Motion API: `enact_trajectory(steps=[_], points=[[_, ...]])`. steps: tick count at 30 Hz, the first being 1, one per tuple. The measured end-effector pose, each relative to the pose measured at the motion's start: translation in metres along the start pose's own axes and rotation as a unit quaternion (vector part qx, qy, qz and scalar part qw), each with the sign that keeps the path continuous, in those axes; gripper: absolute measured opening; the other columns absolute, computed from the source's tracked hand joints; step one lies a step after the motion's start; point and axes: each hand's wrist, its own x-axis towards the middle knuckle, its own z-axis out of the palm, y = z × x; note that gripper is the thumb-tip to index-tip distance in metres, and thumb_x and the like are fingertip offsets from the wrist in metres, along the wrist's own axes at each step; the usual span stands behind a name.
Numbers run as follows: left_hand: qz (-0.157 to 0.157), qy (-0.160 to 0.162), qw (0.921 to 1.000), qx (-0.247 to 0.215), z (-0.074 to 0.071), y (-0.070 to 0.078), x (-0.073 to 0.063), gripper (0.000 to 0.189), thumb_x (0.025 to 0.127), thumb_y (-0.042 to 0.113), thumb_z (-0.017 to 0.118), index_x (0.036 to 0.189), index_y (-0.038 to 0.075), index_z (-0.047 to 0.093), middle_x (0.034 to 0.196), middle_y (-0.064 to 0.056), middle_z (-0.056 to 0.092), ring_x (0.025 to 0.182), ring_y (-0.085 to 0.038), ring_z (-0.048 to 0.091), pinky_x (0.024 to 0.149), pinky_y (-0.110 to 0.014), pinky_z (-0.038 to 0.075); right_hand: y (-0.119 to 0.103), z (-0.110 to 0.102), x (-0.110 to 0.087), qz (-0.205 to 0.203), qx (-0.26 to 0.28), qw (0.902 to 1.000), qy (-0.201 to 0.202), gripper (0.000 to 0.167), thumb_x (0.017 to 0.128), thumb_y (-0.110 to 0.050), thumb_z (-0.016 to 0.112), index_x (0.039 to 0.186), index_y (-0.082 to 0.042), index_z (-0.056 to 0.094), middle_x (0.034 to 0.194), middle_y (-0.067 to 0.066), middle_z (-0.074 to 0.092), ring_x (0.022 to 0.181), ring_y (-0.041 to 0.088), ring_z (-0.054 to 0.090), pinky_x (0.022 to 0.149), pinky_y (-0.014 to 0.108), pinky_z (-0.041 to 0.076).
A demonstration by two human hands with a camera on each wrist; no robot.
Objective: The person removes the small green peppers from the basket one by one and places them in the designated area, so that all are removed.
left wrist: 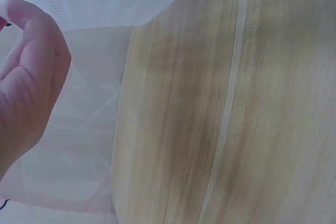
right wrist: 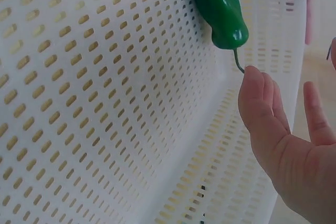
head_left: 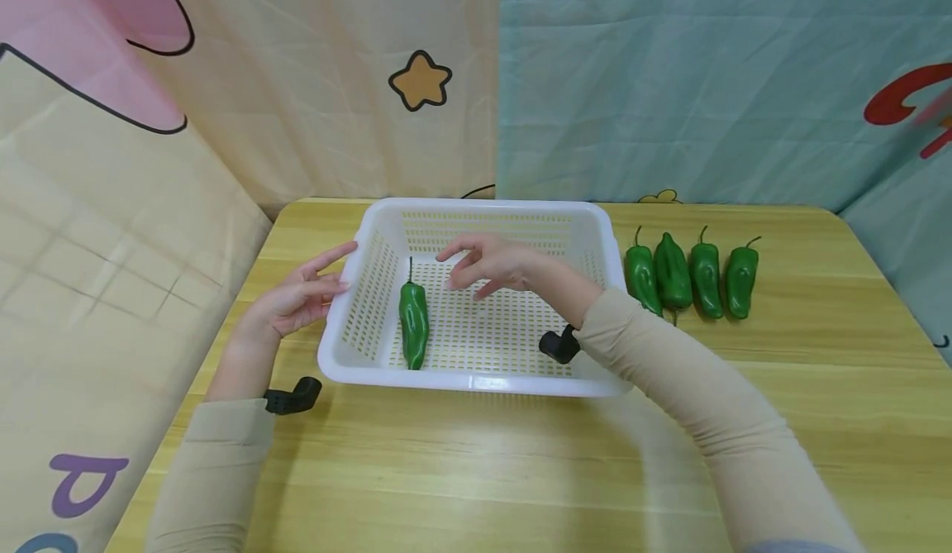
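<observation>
A white plastic basket [head_left: 476, 383] with slotted walls stands on the wooden table, and one long green pepper [head_left: 414, 321] lies in its left part, stem pointing to the back. Over the basket's middle hovers my right hand [head_left: 494, 265], fingers loosely bent and nothing between them. In the right wrist view the same pepper [right wrist: 223, 11] is beyond the fingertips of my right hand [right wrist: 283, 135], its stem overlapping them. My left hand [head_left: 301, 295] is at the basket's left rim, its fingers extended and their tips against it. The left wrist view catches my left hand [left wrist: 31, 72] beside the basket wall [left wrist: 100, 3].
Several green peppers [head_left: 673, 272] lie in a row on the table [head_left: 461, 470] to the right of the basket, partly behind my right forearm. Printed curtains [head_left: 640, 82] hang at the back and along the left side of the table.
</observation>
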Motion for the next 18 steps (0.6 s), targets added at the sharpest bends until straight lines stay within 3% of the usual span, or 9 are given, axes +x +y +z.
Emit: enact_trajectory(steps=[5,11,18], points=[[0.002,-0.006,1.0000,-0.003,0.000,0.000,0.000,0.052,0.093,-0.013,0.041,0.131,0.021,0.046,0.113,-0.013,0.058,0.099,-0.025,0.062,0.079,-0.038,0.054,0.002,0.007,0.007,0.013,0.000,0.9999,-0.008,0.055,0.084,-0.003,0.067,0.134,-0.008,0.044,0.108,0.014,0.058,0.112,0.035,0.050,0.092,0.053,0.045],[0.003,-0.007,1.0000,-0.006,0.000,0.000,0.000,0.052,0.093,-0.013,0.040,0.131,0.021,0.048,0.112,-0.014,0.059,0.099,-0.026,0.062,0.078,-0.039,0.054,0.007,0.015,0.018,0.027,-0.029,0.9991,-0.015,0.050,0.085,-0.006,0.067,0.132,-0.013,0.049,0.113,0.014,0.060,0.111,0.029,0.053,0.089,0.050,0.047],[0.001,-0.009,0.9999,-0.011,-0.001,0.000,0.001,0.052,0.093,-0.013,0.041,0.131,0.021,0.050,0.112,-0.015,0.059,0.100,-0.026,0.062,0.079,-0.039,0.054,0.011,0.028,0.029,0.032,-0.044,0.9982,-0.023,0.051,0.082,-0.003,0.069,0.129,-0.014,0.052,0.098,0.009,0.063,0.092,0.019,0.055,0.082,0.049,0.050]])
